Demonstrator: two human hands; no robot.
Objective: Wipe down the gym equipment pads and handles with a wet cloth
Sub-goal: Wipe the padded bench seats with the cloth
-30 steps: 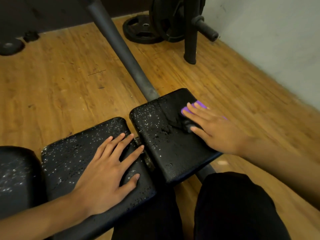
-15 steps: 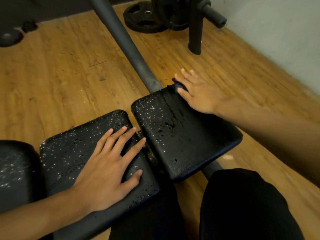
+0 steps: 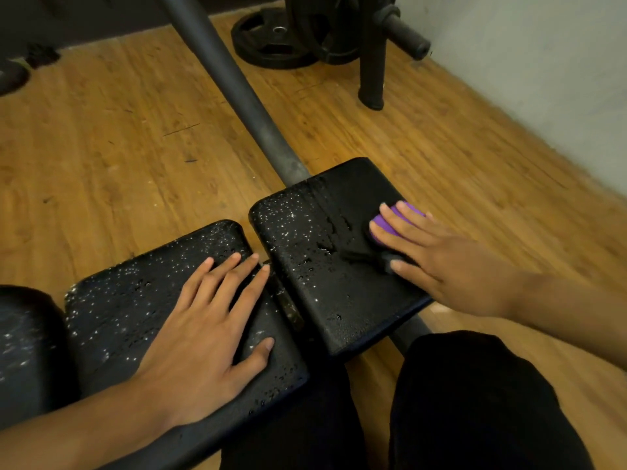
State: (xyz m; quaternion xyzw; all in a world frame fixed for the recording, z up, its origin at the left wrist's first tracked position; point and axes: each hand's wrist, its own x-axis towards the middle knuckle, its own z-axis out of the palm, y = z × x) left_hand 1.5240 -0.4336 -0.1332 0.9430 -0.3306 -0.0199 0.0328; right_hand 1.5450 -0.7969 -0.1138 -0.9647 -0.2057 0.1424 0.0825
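Observation:
Two black pads speckled with water drops sit side by side on a bench frame. My left hand (image 3: 207,327) lies flat with spread fingers on the left pad (image 3: 135,300). My right hand (image 3: 437,259) presses a purple cloth (image 3: 390,222) flat against the right pad (image 3: 315,252), near its right edge. Straight fingers cover most of the cloth, so only a purple patch and a dark corner show. A wiped, smeared streak runs across the far half of the right pad.
A grey metal tube (image 3: 237,96) runs from the pads up and away. Weight plates (image 3: 278,42) and a black rack post (image 3: 373,62) stand on the wooden floor (image 3: 101,147) beyond. A pale wall (image 3: 543,62) closes the right side. My dark-trousered legs (image 3: 475,401) are below.
My right hand slid with the cloth from the right pad's far corner back toward me along its right side. My left hand stayed flat on the left pad.

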